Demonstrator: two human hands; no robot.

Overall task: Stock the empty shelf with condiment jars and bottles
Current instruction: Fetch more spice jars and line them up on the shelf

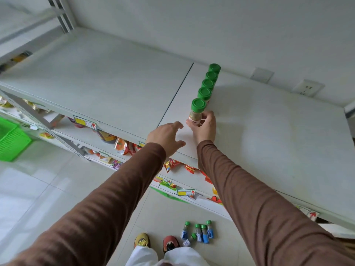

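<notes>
A row of several green-lidded condiment jars [208, 83] runs from the back wall toward the front of the white top shelf [99, 81]. My right hand [203, 126] grips the nearest jar [196, 112] at its base; the jar stands upright at the front end of the row. My left hand [166, 134] hovers just left of it, fingers spread, holding nothing. On the floor by my feet stand several small bottles [201, 232] with green caps and blue labels, and one of them lies on its side.
Lower shelves [123, 144] hold snack packets and price tags. A green plastic basket [11, 139] sits at the left. A wall socket [307, 88] is on the wall behind the shelf. My shoes [157, 241] stand on the tiled floor.
</notes>
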